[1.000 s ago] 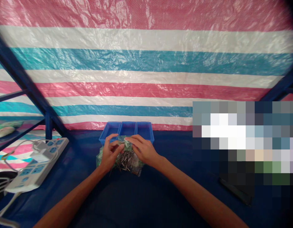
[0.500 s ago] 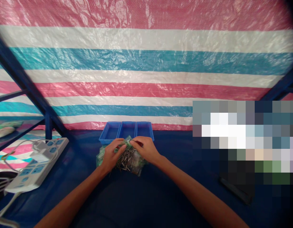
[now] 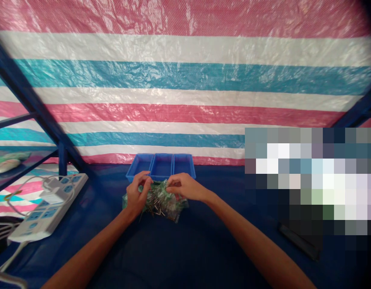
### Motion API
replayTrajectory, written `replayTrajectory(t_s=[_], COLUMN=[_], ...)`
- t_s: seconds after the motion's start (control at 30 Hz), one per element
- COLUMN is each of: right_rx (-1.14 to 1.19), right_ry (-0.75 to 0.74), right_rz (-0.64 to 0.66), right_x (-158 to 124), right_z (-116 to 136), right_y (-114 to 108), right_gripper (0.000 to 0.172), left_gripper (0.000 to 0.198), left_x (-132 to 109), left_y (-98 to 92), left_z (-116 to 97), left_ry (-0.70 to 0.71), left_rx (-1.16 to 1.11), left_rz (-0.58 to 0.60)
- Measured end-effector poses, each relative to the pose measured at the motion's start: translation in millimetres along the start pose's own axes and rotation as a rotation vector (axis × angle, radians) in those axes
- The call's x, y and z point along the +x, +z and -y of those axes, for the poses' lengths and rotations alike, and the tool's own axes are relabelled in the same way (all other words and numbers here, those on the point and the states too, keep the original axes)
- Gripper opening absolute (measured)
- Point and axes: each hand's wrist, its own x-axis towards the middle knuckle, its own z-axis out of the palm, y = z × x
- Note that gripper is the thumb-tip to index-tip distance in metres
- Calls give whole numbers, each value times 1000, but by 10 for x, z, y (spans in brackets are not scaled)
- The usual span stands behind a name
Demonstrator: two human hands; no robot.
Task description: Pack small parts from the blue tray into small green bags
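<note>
My right hand (image 3: 185, 187) pinches a clear, greenish plastic bag (image 3: 170, 202) between thumb and fingers. Opposite it, my left hand (image 3: 139, 192) is open, with its thumb and fingers apart beside the left part of the crumpled plastic. Between both hands lies a heap of small, thin metal pieces (image 3: 156, 205), like screws or pins, partly covered by the plastic. Just behind the hands stand three blue trays (image 3: 163, 165) side by side. Their near edges are partly hidden by my fingers.
A white power strip (image 3: 49, 212) with plugs and cables lies at the left. Blue metal frame bars (image 3: 47, 116) rise on that side. Behind the blue table (image 3: 161, 253) hangs a striped plastic sheet (image 3: 185, 76). A dark flat object (image 3: 298, 241) lies at the right, beside a blurred-out area.
My hands have moved apart a little. The left thumb and fingers have come away from the plastic, while the right hand still pinches it, now lower over the metal pieces.
</note>
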Motion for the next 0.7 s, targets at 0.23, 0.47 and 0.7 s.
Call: replayTrajectory(t_s=[0.23, 0.47, 0.7], right_rx=[513, -122, -737], right_ry=[100, 31, -61], right_rz=[-401, -364, -341], right_x=[194, 158, 108], right_z=[-148, -200, -214], right_y=[-52, -65, 43], right_gripper=[50, 20, 14], left_gripper=[19, 14, 14], left_x=[-24, 73, 114], left_y=[26, -2, 63], left_z=[66, 66, 202], left_ry=[2, 75, 243], left_rx=[-11, 122, 399], left_rz=[-96, 11, 224])
